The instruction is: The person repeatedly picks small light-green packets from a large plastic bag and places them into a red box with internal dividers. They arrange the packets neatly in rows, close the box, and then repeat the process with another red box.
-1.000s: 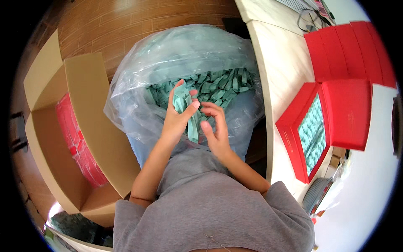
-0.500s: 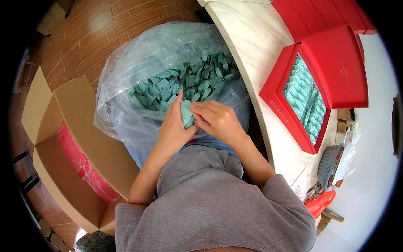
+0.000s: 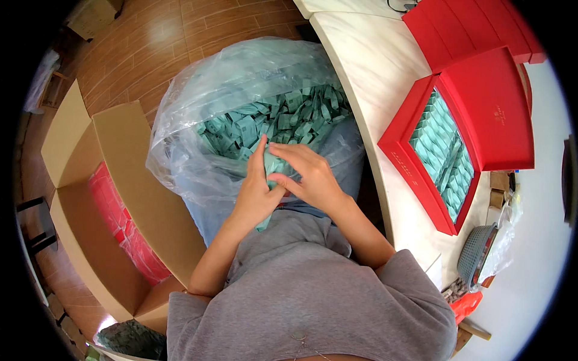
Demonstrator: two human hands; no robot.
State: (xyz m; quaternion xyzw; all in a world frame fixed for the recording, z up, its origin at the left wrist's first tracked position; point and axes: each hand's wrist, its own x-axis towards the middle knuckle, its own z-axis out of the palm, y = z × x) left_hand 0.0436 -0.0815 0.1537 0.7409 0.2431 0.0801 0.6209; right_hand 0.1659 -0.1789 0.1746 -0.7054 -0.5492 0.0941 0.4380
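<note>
Small pale green packets [image 3: 274, 163] are gathered between my two hands, just above the mouth of a clear plastic bag [image 3: 198, 72]. My left hand [image 3: 255, 191] holds them from the left side, its index finger pointing up along them. From the right, my right hand [image 3: 312, 175] curves over the same packets with fingers and thumb closed on them. Another bit of green [image 3: 264, 224] shows beneath my left wrist. Loose green packets [image 3: 244, 129] fill the bag in a heap. How many packets I hold is hidden by my fingers.
An open red box [image 3: 400, 144] with rows of green packets stands on the pale table [image 3: 361, 72] to my right. More red boxes [image 3: 463, 27] lie behind it. A grey basket [image 3: 475, 249] sits nearer. On my left is an open cardboard carton [image 3: 144, 174] holding red wrapped goods [image 3: 129, 228].
My right hand has closed in on the packets, its fingers now covering more of them. A green piece has appeared below my left wrist. The whole view has shifted slightly.
</note>
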